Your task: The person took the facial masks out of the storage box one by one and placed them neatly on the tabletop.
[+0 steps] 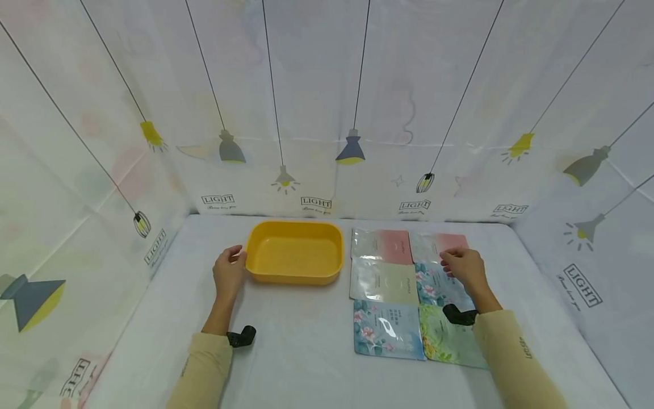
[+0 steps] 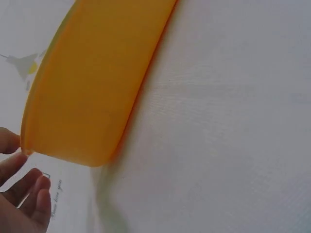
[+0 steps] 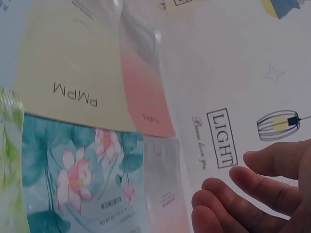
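Note:
A yellow plastic basin [image 1: 293,279] stands near the back of the table, left of the packets. My left hand [image 1: 229,274] is at its left end, thumb and forefinger pinching the rim corner in the left wrist view, the other fingers bent below. Flat sheet mask packets lie in two columns on the right: pink ones [image 1: 395,247] at the back, a cream one [image 1: 385,281] and a blue floral one [image 3: 77,170] in the middle, another blue one [image 1: 388,329] and a green one [image 1: 449,335] in front. Over the right column hovers my right hand [image 1: 466,270], fingers loosely bent, holding nothing.
A white cloth covers the table [image 1: 291,352]. Printed white curtains [image 1: 317,85] with lamp drawings enclose the back and both sides. Dark wrist camera mounts [image 1: 242,336] are strapped on both wrists.

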Tool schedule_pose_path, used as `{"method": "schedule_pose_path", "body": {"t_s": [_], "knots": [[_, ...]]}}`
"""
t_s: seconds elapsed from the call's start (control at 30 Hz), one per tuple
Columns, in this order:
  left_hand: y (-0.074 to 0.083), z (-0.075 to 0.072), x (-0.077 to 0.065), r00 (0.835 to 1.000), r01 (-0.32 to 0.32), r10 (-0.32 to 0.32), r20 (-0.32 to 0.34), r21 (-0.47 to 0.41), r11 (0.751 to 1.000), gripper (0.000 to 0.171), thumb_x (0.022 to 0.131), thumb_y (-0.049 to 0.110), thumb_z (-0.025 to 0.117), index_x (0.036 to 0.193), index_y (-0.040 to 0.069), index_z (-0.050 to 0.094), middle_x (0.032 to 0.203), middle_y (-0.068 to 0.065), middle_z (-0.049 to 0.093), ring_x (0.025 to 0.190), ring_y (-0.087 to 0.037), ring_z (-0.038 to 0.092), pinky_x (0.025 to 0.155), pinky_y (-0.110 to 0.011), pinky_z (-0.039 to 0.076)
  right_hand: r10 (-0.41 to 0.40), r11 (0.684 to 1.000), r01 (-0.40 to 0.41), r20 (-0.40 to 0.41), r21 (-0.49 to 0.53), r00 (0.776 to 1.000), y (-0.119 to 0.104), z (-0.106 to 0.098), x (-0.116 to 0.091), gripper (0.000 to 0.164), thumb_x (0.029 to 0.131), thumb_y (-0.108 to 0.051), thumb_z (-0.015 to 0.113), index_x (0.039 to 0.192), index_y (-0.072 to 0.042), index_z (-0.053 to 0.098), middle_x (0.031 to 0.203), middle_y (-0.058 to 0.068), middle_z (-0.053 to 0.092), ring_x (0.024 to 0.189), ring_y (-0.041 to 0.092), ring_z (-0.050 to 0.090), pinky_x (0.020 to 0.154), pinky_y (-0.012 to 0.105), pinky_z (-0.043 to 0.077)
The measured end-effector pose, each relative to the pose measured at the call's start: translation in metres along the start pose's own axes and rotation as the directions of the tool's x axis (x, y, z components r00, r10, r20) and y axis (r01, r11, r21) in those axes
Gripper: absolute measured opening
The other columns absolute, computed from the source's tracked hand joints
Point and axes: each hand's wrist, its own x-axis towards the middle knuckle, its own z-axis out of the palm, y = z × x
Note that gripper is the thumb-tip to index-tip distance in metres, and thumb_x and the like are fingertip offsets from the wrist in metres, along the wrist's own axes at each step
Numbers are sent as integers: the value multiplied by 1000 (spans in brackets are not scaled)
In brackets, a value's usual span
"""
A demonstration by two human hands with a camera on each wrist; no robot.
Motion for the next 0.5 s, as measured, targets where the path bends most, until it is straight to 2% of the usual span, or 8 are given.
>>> {"method": "schedule_pose_path", "body": {"t_s": [0.1, 0.27, 0.4, 0.5], "knots": [[7, -2, 1, 1000, -23, 23, -4, 25, 999, 35, 96, 22, 57, 125, 2, 62, 128, -20, 59, 116, -35, 54, 99, -51, 46, -31, 1000, 31, -11, 0, 999, -9, 10, 0, 44, 101, -32, 50, 122, 5, 61, 112, 27, 65, 94, 37, 66, 68, 27, 57], [18, -4, 6, 996, -81, 83, -18, 69, 994, 36, 96, 23, 58, 124, 2, 63, 130, -21, 58, 119, -37, 51, 102, -54, 41, -91, 996, 91, -20, -24, 996, -26, 23, 2, 42, 100, -32, 52, 120, 3, 63, 110, 25, 66, 90, 34, 64, 65, 24, 53], [26, 0, 9, 988, -144, 148, -34, 106, 984, 35, 95, 24, 59, 122, 2, 64, 130, -21, 60, 121, -37, 51, 105, -54, 38, -146, 985, 141, -37, -103, 989, -40, 32, 1, 40, 100, -31, 53, 119, 2, 63, 113, 25, 65, 93, 33, 62, 69, 35, 53], [32, 6, 7, 979, -193, 199, -34, 135, 972, 35, 95, 24, 60, 121, 2, 64, 130, -20, 60, 124, -38, 50, 107, -55, 38, -186, 974, 178, -48, -139, 981, -49, 38, 0, 39, 100, -30, 52, 119, 2, 63, 115, 25, 64, 98, 36, 60, 78, 45, 54]]}}
